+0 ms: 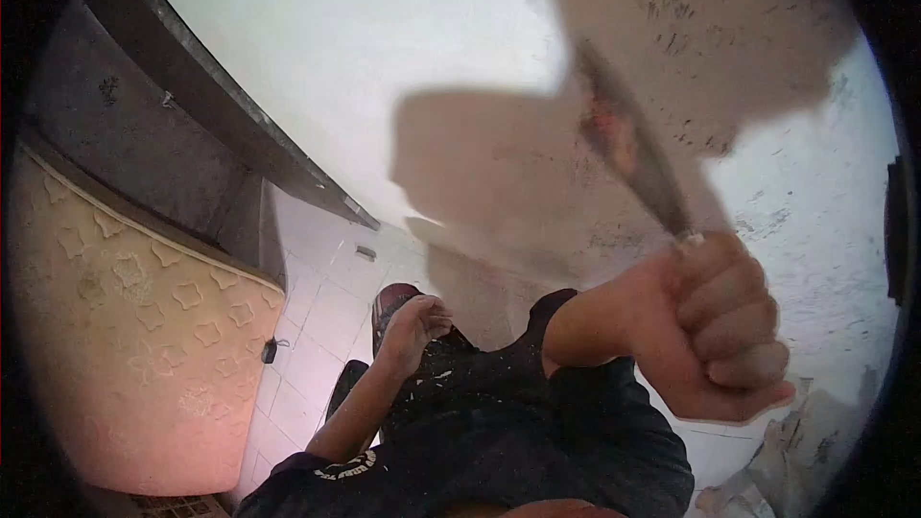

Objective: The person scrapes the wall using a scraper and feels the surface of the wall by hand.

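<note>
Raised at the right, my right hand (pixel 724 326) is wrapped round the handle end of a flat scraper-like tool (pixel 628 149). The tool's dark, reddish-marked blade points up and left in front of the wall (pixel 489 153); whether it touches the wall I cannot tell. The wall is white, with dark scuffs at the upper right and a large shadow across it. My left hand (pixel 417 326) is low near my knee and shoe, with its fingers partly curled and apart and nothing seen in them.
A patterned mattress (pixel 163 326) leans at the left beside a dark frame (pixel 221 86). A small dark object (pixel 271 350) is by its edge. Light floor tiles (pixel 307 364) lie below. Crumpled sheeting (pixel 767 465) is at the lower right.
</note>
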Demonstrator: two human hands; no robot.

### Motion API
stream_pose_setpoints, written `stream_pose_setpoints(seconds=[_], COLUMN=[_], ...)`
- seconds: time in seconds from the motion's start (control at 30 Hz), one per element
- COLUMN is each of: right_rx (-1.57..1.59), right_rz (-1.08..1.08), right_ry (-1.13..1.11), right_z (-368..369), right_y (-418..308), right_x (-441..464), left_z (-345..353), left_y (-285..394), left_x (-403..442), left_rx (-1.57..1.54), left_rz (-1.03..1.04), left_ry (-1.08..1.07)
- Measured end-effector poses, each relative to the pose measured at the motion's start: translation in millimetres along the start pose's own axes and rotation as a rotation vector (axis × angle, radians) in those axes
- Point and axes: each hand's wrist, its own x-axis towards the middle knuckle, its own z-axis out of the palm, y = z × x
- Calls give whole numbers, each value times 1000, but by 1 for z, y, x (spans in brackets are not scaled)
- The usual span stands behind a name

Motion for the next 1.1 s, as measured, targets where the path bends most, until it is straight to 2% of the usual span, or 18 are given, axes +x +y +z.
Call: stream_pose_setpoints(seconds=[0.03, 0.07, 0.13, 0.17, 0.2, 0.27, 0.4, 0.47, 0.53, 0.57, 0.6, 0.67, 0.73, 0.83, 0.93, 0.97, 1.0, 1.1], right_rx=[-333, -340, -358, -394, -406, -159, -304, -285, -182, -844, -845, -342, -344, -444, -240, -354, -364, -1278], right_rz=[369, 380, 569, 596, 602, 455, 605, 605, 479, 154, 161, 738, 690, 451, 581, 590, 591, 1049], right_ry=[-224, -224, -536, -452, -450, -295, -423, -431, -330, -363, -365, -309, -281, -581, -526, -347, -344, -768], right_z=[-1, -3, -7, 2, 11, 23, -11, -6, 12, -61, -54, -26, -27, -45, -17, -4, -6, -28], right_y=[-26, -19, 0, -4, -14, -26, 1, -12, -27, -24, -4, 22, 1, -21, 14, 3, -13, -45], right_x=[20, 24, 31, 33, 37, 45, 37, 41, 49, 25, 21, 9, 13, 36, 36, 35, 39, 57], left_z=[0, 0, -3, -3, -4, 3, 6, 8, 11, 12, 14, 16, 7, 1, 5, 5, 3, 7], left_y=[0, -1, -3, -4, -6, -1, -7, -12, -9, -9, -10, -7, -10, -16, -13, -14, -17, -16], left_x=[3, 3, 12, 11, 8, 8, 4, -3, 2, -1, -5, -8, -1, -1, -8, -6, -10, -5], left_rx=[-1, -1, -6, 10, 31, 15, 6, 1, -17, -12, -17, 26, 9, 2, 16, 25, 29, -7], left_rz=[2, -2, -56, -38, -22, 9, -61, -53, -69, -54, -58, -20, -51, -55, -45, -63, -72, -45], left_ry=[5, 13, -6, -15, -24, -43, -33, -53, -4, -6, -2, -44, -47, 5, -18, -20, -20, -2])
